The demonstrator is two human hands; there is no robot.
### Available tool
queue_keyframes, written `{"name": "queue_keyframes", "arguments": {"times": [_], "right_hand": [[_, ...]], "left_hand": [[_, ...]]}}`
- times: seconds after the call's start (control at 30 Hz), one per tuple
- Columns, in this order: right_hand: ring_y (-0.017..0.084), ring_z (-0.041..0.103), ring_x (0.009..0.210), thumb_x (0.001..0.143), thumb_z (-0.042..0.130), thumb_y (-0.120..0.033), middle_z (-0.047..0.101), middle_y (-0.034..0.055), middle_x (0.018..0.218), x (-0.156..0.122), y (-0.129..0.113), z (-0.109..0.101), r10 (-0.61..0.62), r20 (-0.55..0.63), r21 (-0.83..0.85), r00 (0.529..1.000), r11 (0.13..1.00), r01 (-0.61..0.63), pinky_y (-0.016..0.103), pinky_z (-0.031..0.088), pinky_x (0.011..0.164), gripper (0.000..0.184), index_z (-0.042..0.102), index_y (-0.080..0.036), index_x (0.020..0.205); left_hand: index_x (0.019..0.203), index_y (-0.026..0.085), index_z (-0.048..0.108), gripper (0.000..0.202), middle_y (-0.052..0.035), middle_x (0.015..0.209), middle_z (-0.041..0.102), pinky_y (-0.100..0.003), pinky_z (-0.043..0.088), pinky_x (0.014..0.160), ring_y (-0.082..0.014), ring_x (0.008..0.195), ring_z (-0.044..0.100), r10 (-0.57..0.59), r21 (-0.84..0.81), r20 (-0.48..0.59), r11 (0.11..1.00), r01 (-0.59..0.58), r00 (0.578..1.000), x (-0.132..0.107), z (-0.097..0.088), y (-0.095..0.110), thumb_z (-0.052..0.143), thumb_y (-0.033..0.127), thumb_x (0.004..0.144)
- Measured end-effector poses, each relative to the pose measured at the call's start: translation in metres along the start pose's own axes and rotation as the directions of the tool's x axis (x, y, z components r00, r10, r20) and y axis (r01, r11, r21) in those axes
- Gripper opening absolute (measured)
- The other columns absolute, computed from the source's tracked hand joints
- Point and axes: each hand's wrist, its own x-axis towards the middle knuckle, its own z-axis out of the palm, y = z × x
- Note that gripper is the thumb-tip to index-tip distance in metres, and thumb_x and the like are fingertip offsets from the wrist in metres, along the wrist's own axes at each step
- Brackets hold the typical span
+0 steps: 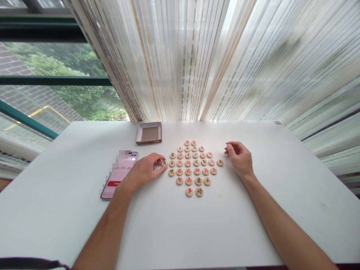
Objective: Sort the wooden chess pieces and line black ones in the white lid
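Several round wooden chess pieces (193, 167) with red or black characters lie flat in a diamond-shaped cluster on the white table (180, 225). My left hand (146, 170) rests at the cluster's left tip, thumb and fingers pinched on the leftmost piece (164, 163). My right hand (239, 157) lies just right of the cluster, fingers loosely curled, close to the rightmost piece (219, 162) without touching it. Nothing shows inside the right hand.
A phone (119, 174) with a running timer lies left of my left hand. A shallow open brown box (149, 133) sits at the back of the table. Striped curtains (225, 60) hang behind, with a window (56, 90) at the left.
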Motion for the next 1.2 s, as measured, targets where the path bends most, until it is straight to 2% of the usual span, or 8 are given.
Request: {"name": "queue_keyframes", "arguments": {"times": [0.37, 0.5, 0.6, 0.7, 0.9, 1.2], "right_hand": [[0.02, 0.07, 0.074, 0.096, 0.055, -0.048, 0.07, 0.0063, 0.087, 0.0, 0.004, -0.001, -0.018, 0.055, -0.086, 0.998, 0.996, 0.023, 0.033, 0.057, 0.07, 0.032, 0.063, -0.019, 0.106], [0.019, 0.068, 0.076, 0.092, 0.06, -0.046, 0.071, 0.0062, 0.093, 0.001, -0.002, -0.008, -0.036, 0.227, -0.168, 0.973, 0.983, 0.075, 0.032, 0.055, 0.069, 0.03, 0.066, -0.021, 0.107], [0.019, 0.063, 0.072, 0.085, 0.069, -0.042, 0.07, 0.0037, 0.084, 0.002, -0.009, -0.017, -0.044, 0.381, -0.234, 0.924, 0.962, 0.143, 0.031, 0.051, 0.067, 0.022, 0.07, -0.022, 0.094], [0.017, 0.057, 0.067, 0.082, 0.07, -0.039, 0.066, 0.0021, 0.077, 0.003, -0.012, -0.023, -0.043, 0.451, -0.283, 0.891, 0.94, 0.189, 0.03, 0.048, 0.064, 0.017, 0.068, -0.022, 0.084], [0.017, 0.057, 0.066, 0.082, 0.068, -0.039, 0.065, 0.0018, 0.076, 0.004, -0.008, -0.021, -0.029, 0.509, -0.323, 0.86, 0.92, 0.222, 0.029, 0.047, 0.062, 0.018, 0.064, -0.022, 0.082], [0.017, 0.056, 0.065, 0.083, 0.066, -0.042, 0.066, 0.0024, 0.075, 0.003, -0.006, -0.019, -0.04, 0.494, -0.338, 0.868, 0.911, 0.235, 0.029, 0.047, 0.06, 0.02, 0.065, -0.022, 0.081]], "left_hand": [[0.107, 0.025, 0.068, 0.026, -0.0014, 0.092, 0.071, -0.028, 0.048, 0.065, -0.0188, 0.076, 0.065, -0.003, 0.004, 0.001, 1.0, 0.003, 1.0, -0.001, 0.0, 0.001, 0.064, 0.04, 0.087], [0.107, 0.025, 0.068, 0.027, -0.0015, 0.092, 0.071, -0.028, 0.048, 0.064, -0.0189, 0.075, 0.065, 0.0, 0.006, -0.003, 1.0, 0.0, 1.0, 0.0, 0.001, -0.001, 0.065, 0.041, 0.086], [0.108, 0.026, 0.068, 0.027, -0.0013, 0.092, 0.071, -0.028, 0.048, 0.065, -0.0187, 0.075, 0.065, -0.001, 0.001, 0.002, 1.0, 0.001, 1.0, 0.0, 0.001, -0.002, 0.065, 0.042, 0.086], [0.109, 0.026, 0.068, 0.029, -0.0014, 0.092, 0.071, -0.029, 0.048, 0.064, -0.0187, 0.074, 0.065, -0.008, -0.005, 0.005, 1.0, 0.008, 1.0, 0.0, 0.001, -0.001, 0.065, 0.043, 0.086], [0.108, 0.025, 0.069, 0.028, -0.0026, 0.092, 0.072, -0.029, 0.049, 0.066, -0.0194, 0.076, 0.066, -0.013, -0.002, 0.006, 1.0, 0.013, 1.0, 0.0, -0.001, 0.002, 0.064, 0.042, 0.086], [0.109, 0.025, 0.069, 0.03, -0.0039, 0.093, 0.072, -0.03, 0.049, 0.065, -0.0211, 0.077, 0.067, -0.007, 0.008, 0.003, 1.0, 0.007, 1.0, -0.001, -0.001, 0.001, 0.064, 0.042, 0.086]]}}
